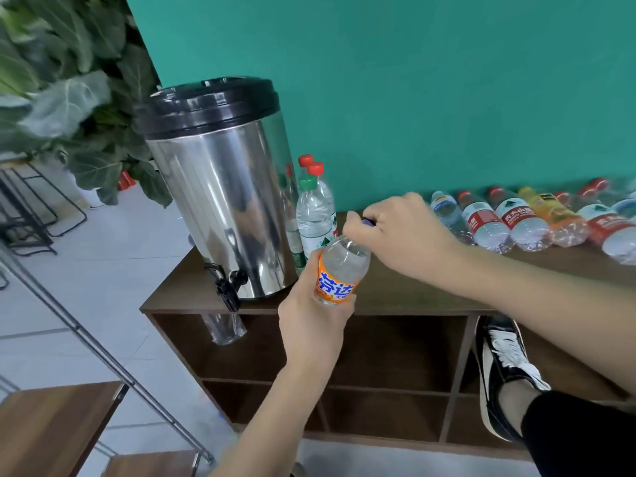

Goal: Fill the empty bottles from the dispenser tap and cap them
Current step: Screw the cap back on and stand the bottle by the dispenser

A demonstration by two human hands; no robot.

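The left hand (311, 318) grips the orange-labelled bottle (340, 271), neck tilted toward one o'clock, where the right hand (402, 235) pinches its blue cap (367, 221), the tap (228, 284) at nine o'clock.

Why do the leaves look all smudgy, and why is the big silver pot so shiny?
In the head view, the plant leaves at the left edge are smeared by blur and wide-angle stretch; the steel dispenser mirrors the room in bright streaks; the lying bottles at the far right go soft too.

1 dispenser (223, 187), 3 upright capped bottles (315, 215), 1 held bottle (339, 270), 2 hands (406, 232).
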